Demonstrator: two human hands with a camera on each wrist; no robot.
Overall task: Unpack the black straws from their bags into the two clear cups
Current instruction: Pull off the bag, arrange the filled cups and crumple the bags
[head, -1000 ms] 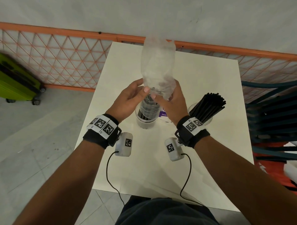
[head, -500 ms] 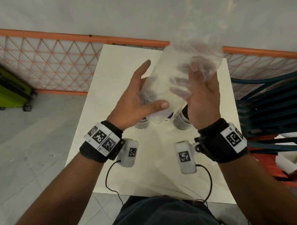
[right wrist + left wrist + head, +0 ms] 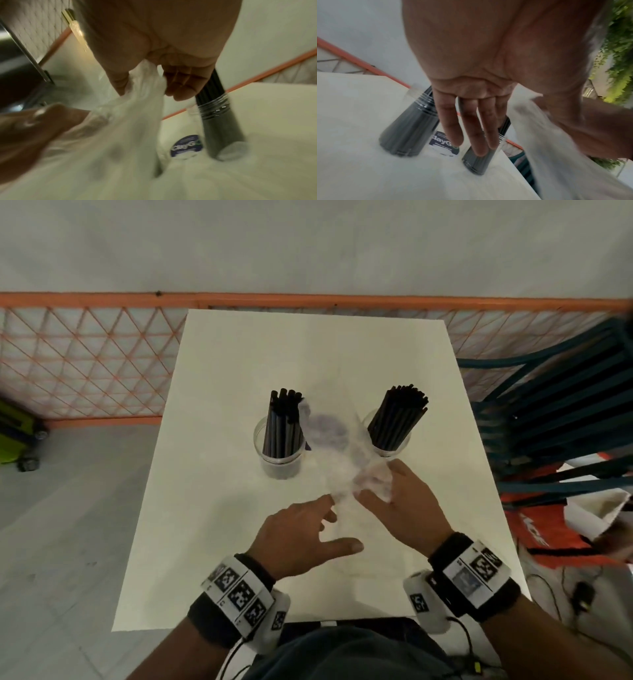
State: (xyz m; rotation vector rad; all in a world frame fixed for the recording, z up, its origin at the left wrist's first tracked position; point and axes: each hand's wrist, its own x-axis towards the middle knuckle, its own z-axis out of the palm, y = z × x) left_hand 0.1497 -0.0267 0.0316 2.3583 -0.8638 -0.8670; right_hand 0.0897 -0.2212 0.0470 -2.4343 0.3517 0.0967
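Two clear cups stand mid-table, each holding a bundle of black straws: the left cup (image 3: pixel 281 462) (image 3: pixel 406 129) and the right cup (image 3: pixel 389 444) (image 3: pixel 221 129). An empty clear bag (image 3: pixel 346 463) (image 3: pixel 137 121) hangs crumpled between them, just above the table. My right hand (image 3: pixel 375 482) (image 3: pixel 145 86) pinches the bag's near end between thumb and fingers. My left hand (image 3: pixel 337 523) (image 3: pixel 471 142) is beside it with fingers straight and spread, the index tip touching the bag's edge.
A second flat bag with a purple round label (image 3: pixel 444 143) (image 3: pixel 187 146) lies on the white table (image 3: pixel 212 508) between the cups. An orange mesh fence (image 3: pixel 85 354) runs behind, dark chairs (image 3: pixel 555 412) stand right, and a green suitcase (image 3: pixel 13 433) left.
The bag came up off the straws in the left cup, swung high, and is now down low between the cups. My left hand released it and spread out; the right still holds it.
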